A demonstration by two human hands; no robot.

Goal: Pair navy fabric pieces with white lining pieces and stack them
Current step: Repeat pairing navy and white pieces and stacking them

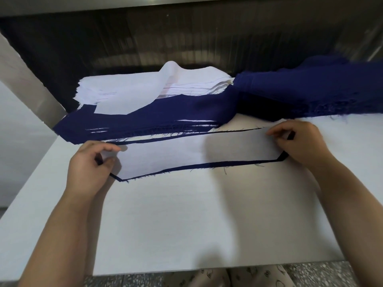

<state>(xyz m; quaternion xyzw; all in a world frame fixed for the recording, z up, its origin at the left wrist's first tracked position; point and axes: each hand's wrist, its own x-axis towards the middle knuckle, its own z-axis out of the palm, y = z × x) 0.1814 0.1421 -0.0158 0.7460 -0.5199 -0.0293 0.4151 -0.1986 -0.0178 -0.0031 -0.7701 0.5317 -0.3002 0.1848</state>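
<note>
A white desk fills the frame. On its far right lies a heap of navy fabric; far left, a stack of white lining rests on a stack of navy pieces with white edges showing between the layers. Just near of these, a white lining piece lies flat on a navy piece, whose rim shows around it. The left hand pinches the pair's left end and the right hand pinches its right end.
</note>
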